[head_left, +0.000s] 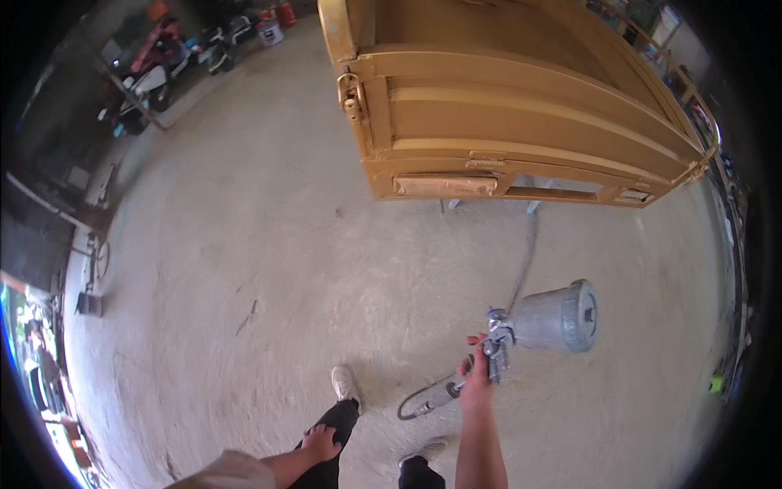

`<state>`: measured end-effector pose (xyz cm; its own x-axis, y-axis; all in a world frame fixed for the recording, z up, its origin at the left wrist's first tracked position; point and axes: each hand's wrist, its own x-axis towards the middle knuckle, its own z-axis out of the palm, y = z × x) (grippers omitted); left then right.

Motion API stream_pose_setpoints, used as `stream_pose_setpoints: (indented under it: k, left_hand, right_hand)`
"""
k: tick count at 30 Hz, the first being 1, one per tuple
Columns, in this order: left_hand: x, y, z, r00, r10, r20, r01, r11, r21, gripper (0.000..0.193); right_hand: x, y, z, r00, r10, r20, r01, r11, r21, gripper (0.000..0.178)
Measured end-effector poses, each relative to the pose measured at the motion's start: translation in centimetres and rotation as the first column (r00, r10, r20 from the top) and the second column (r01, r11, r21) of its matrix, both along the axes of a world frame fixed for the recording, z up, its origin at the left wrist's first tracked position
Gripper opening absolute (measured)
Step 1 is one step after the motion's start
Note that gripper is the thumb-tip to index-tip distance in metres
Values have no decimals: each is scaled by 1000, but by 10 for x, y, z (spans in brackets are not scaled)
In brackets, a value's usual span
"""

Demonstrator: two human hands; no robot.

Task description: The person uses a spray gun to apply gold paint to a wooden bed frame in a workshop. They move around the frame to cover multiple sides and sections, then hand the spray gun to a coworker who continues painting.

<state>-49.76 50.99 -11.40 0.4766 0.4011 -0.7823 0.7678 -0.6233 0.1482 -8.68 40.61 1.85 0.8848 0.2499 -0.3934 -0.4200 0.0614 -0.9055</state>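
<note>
Right hand (476,391) grips 1 cup-fed spray gun (529,320), left hand (322,442) lies flat on the black trouser leg (343,417), and I judge the gold cargo bed (529,118) largely coated, remainder unclear.

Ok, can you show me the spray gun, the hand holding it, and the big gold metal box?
Spray gun (540,321): head view, on its grey cup.
Right hand (478,381): head view, on the back of it.
Gold metal box (521,116): head view, on its side panel.
</note>
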Motion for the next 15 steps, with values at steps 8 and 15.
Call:
stream_pose_setpoints:
  k: [8,15]
  left_hand:
    - [-10,25,-21,996,83,-18,-81,994,75,70]
    - [-20,0,-36,985,172,-9,-172,984,54,82]
  right_hand:
    - [60,66,-70,967,-171,189,181,983,-40,21]
    - [200,61,-44,863,-464,200,429,882,195,15]
